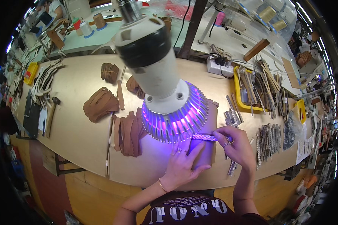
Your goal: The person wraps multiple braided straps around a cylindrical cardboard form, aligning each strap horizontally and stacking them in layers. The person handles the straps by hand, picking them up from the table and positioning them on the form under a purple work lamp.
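Note:
A patterned strip [204,137] lies under the violet glow of a finned lamp [174,116] that hangs over the bench. My right hand [234,144] pinches the strip's right end between thumb and fingers. My left hand [182,163] lies flat with fingers spread on the board [204,157] just below the strip, pressing near its left part. The strip's left end is hidden under the lamp's rim.
Brown leather pieces [127,135] lie left of the lamp, with more stacks [99,103] behind. Patterned strips [268,138] lie to the right. A yellow tray [246,90] holds strips. A hammer [52,110] rests at the left. The wooden bench edge [139,180] is near me.

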Demonstrator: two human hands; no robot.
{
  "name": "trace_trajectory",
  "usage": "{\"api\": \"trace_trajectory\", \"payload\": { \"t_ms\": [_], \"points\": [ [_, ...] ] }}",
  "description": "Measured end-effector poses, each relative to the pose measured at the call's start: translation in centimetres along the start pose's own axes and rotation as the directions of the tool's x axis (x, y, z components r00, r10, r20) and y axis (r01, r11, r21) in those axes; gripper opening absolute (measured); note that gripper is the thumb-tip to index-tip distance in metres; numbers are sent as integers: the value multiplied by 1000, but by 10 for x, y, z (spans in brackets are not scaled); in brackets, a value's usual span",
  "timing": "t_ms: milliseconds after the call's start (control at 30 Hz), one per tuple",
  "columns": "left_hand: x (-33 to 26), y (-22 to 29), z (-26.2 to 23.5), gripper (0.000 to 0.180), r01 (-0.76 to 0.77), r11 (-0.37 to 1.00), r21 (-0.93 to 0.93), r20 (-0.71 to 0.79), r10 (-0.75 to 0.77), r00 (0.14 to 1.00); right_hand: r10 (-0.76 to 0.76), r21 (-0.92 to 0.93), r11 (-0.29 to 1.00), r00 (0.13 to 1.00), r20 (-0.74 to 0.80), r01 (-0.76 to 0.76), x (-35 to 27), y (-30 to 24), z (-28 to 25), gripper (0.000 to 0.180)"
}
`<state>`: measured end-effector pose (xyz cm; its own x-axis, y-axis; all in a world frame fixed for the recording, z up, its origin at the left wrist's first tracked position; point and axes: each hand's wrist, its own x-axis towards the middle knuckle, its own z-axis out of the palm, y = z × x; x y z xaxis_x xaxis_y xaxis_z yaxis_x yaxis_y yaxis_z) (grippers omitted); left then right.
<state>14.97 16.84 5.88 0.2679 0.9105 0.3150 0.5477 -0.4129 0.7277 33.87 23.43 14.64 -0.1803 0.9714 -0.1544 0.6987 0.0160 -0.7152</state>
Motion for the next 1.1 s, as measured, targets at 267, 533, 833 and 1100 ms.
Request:
{"api": "trace_trajectory", "payload": {
  "t_ms": [267,533,833,1100],
  "points": [
    [2,6,1,77,53,997,-60,-17,-54,998,-72,107,992,997,1,72,9,-20,6,19],
    [3,9,6,77,79,973,-217,-98,-102,990,-17,517,855,999,-29,30,15,-29,39,18],
    [-2,-1,2,81,30,957,-287,-40,-43,998,-39,312,944,976,-216,107,11,-22,38,14],
    [-8,-11,11,93,14,956,-294,-107,-47,993,48,473,876,960,-275,92,0,-12,44,11]
  ]
}}
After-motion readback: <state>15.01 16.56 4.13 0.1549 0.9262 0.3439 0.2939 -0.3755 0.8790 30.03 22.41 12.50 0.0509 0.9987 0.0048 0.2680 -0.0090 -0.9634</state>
